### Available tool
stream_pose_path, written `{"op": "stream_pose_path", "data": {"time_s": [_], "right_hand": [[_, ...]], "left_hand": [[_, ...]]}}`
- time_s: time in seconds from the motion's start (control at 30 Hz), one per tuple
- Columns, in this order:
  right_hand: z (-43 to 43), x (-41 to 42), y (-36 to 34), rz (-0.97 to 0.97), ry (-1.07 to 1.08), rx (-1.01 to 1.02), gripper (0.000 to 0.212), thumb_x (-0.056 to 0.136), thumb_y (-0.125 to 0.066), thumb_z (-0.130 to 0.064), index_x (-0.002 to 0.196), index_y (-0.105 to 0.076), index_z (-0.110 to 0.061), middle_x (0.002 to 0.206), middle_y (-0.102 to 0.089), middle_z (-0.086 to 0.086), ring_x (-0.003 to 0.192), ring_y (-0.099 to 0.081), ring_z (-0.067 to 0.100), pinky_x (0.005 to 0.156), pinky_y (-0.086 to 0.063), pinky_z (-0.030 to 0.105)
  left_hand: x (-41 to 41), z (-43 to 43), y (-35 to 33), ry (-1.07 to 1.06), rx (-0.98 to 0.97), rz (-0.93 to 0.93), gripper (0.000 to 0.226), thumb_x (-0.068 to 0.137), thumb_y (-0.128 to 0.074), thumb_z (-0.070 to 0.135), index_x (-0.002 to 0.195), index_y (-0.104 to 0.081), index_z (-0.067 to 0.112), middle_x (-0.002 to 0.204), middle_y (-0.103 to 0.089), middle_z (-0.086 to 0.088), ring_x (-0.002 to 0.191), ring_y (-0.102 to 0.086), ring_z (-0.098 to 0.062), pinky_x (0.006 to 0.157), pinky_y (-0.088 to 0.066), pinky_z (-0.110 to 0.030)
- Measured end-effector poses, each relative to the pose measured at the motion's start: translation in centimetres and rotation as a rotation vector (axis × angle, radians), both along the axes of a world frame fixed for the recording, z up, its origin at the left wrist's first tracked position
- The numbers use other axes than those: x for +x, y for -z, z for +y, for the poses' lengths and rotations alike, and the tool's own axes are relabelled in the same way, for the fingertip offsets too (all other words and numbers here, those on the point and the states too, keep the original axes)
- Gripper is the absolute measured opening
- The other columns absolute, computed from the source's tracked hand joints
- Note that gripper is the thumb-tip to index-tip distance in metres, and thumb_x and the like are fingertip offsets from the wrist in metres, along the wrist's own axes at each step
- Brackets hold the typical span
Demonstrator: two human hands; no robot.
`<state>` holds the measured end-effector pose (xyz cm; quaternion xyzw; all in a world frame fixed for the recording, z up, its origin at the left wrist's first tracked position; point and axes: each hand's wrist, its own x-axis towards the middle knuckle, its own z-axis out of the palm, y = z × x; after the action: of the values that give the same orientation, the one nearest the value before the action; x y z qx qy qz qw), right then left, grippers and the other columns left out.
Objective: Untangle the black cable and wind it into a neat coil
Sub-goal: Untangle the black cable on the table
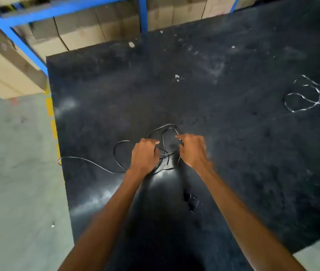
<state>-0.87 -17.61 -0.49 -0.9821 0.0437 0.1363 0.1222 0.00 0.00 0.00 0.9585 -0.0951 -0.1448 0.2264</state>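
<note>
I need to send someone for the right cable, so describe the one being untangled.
On the black table, look near its left edge. The black cable lies tangled between the left hand and right hand. Unlike the cables at the right edge, it trails off the left edge.

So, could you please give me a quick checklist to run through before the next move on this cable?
1. Both hands on the tangle: ok. Left hand and right hand flank the black cable.
2. Firm grip: cannot tell; fingers curl over strands, image blurred.
3. Tangle loosened: not ok; loops cross between the hands.
4. Free length on the black table: not ok; one loop overhangs the left edge.
5. Other cables apart: ok, far right.
6. Cable ends located: cannot tell.
</note>
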Motion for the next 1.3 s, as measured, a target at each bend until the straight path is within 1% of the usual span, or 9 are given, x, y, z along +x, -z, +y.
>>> {"op": "stream_pose_path", "data": {"time_s": [0.17,0.33,0.57,0.73,0.83,0.97,1.07,1.2,1.3], "right_hand": [[-0.2,-1.1,2.5,0.042,0.078,0.009,0.037,0.089,-0.066,-0.008,0.12,-0.073,-0.029,0.118,-0.073,0.0,0.114,-0.067,0.024,0.102,-0.04,0.038],[0.4,-1.4,4.1,-0.095,0.123,0.102,0.022,0.095,-0.061,-0.014,0.111,-0.076,-0.02,0.112,-0.072,0.006,0.109,-0.063,0.028,0.097,-0.045,0.04],[1.4,0.0,6.0,-0.049,0.101,0.079,0.02,0.098,-0.06,-0.029,0.109,-0.078,-0.025,0.11,-0.072,0.003,0.109,-0.062,0.024,0.095,-0.043,0.04],[2.4,0.4,7.0,0.003,0.107,0.071,0.019,0.096,-0.065,-0.039,0.106,-0.078,-0.03,0.108,-0.073,-0.001,0.108,-0.063,0.022,0.099,-0.039,0.042],[3.1,0.3,7.2,-0.033,0.136,0.113,0.014,0.095,-0.066,-0.031,0.101,-0.078,-0.028,0.104,-0.074,0.0,0.103,-0.065,0.023,0.094,-0.04,0.04],[4.0,0.1,6.3,-0.093,0.182,0.261,0.016,0.096,-0.062,-0.024,0.097,-0.078,-0.027,0.099,-0.076,-0.002,0.096,-0.067,0.02,0.092,-0.038,0.039],[4.7,0.3,4.8,-0.153,0.221,0.392,0.016,0.095,-0.063,-0.023,0.098,-0.078,-0.026,0.096,-0.077,-0.005,0.088,-0.07,0.017,0.092,-0.04,0.037],[5.9,0.4,1.9,-0.253,0.224,0.549,0.015,0.092,-0.068,-0.015,0.098,-0.079,-0.022,0.095,-0.077,-0.004,0.077,-0.072,0.015,0.094,-0.05,0.048],[7.0,0.4,-0.5,-0.306,0.204,0.611,0.018,0.092,-0.066,-0.011,0.103,-0.078,-0.019,0.099,-0.079,-0.001,0.083,-0.074,0.018,0.091,-0.055,0.05]], "left_hand": [[0.2,-0.4,2.3,-0.036,0.06,0.122,0.036,0.092,-0.053,0.018,0.122,-0.073,0.019,0.118,-0.073,-0.014,0.113,-0.064,-0.037,0.094,-0.053,-0.045],[0.4,-0.5,4.1,-0.121,0.048,0.016,0.032,0.099,-0.047,0.011,0.118,-0.073,0.011,0.117,-0.069,-0.017,0.106,-0.066,-0.038,0.087,-0.055,-0.046],[2.1,-1.3,6.4,0.097,0.304,-0.029,0.03,0.092,-0.063,0.009,0.12,-0.069,0.016,0.121,-0.065,-0.008,0.113,-0.059,-0.029,0.094,-0.048,-0.039],[2.5,-1.4,7.3,0.146,0.32,-0.046,0.027,0.088,-0.063,0.002,0.112,-0.068,0.013,0.117,-0.066,-0.007,0.111,-0.059,-0.027,0.091,-0.047,-0.037],[2.4,-0.8,7.6,0.089,0.209,-0.016,0.024,0.091,-0.057,0.0,0.111,-0.067,0.009,0.118,-0.066,-0.01,0.109,-0.061,-0.03,0.091,-0.047,-0.039],[1.8,0.0,6.7,-0.112,-0.052,0.026,0.014,0.093,-0.055,-0.003,0.099,-0.066,0.004,0.108,-0.066,-0.018,0.094,-0.064,-0.037,0.081,-0.05,-0.046],[2.1,0.8,5.5,-0.282,-0.187,0.034,0.013,0.093,-0.056,-0.004,0.097,-0.068,0.001,0.102,-0.068,-0.02,0.091,-0.065,-0.036,0.084,-0.05,-0.046],[2.5,1.8,2.8,-0.393,-0.274,0.032,0.017,0.093,-0.059,-0.001,0.097,-0.075,-0.003,0.097,-0.074,-0.021,0.089,-0.071,-0.035,0.086,-0.055,-0.045],[2.2,2.7,-0.3,-0.498,-0.415,0.022,0.012,0.09,-0.065,0.002,0.093,-0.076,-0.001,0.082,-0.074,-0.012,0.078,-0.072,-0.029,0.081,-0.059,-0.04]]}}
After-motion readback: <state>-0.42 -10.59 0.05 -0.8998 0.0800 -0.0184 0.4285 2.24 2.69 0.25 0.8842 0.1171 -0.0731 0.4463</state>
